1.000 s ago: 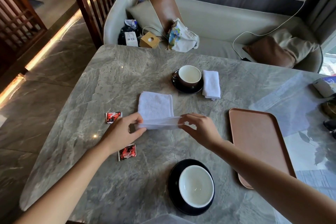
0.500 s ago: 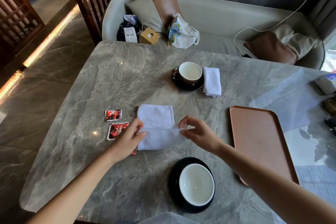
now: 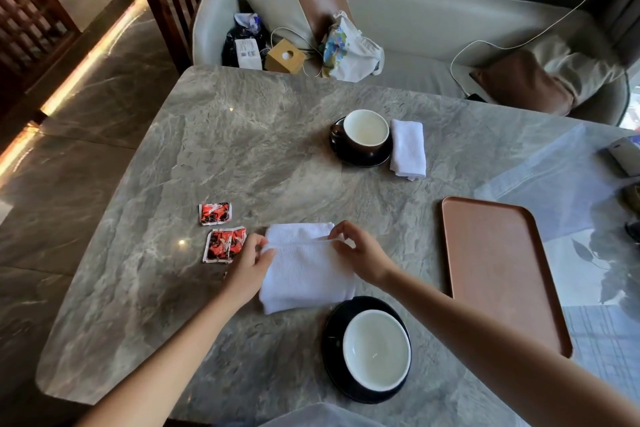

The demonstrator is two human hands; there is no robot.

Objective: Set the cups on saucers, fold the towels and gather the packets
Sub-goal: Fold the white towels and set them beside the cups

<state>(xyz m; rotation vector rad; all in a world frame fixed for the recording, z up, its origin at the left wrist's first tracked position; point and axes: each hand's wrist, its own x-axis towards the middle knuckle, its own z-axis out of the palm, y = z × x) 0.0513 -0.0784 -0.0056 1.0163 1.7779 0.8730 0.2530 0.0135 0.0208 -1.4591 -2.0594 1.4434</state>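
Observation:
A white towel lies folded on the grey marble table. My left hand pinches its left far corner and my right hand pinches its right far corner. Just below it a white-lined cup stands on a black saucer. Farther back, a second cup sits on its dark saucer, with a folded white towel beside it. Two red packets lie left of my left hand; a third is mostly hidden under my wrist.
A brown empty tray lies at the right. Behind the table a pale sofa holds cushions, bags, a tissue box and a white cable. A phone-like object rests at the table's right edge.
Both hands drew the towel's folded edge toward me, then carried it back over; the towel now lies doubled and nearer the front cup. A second packet came into view beside my left hand.

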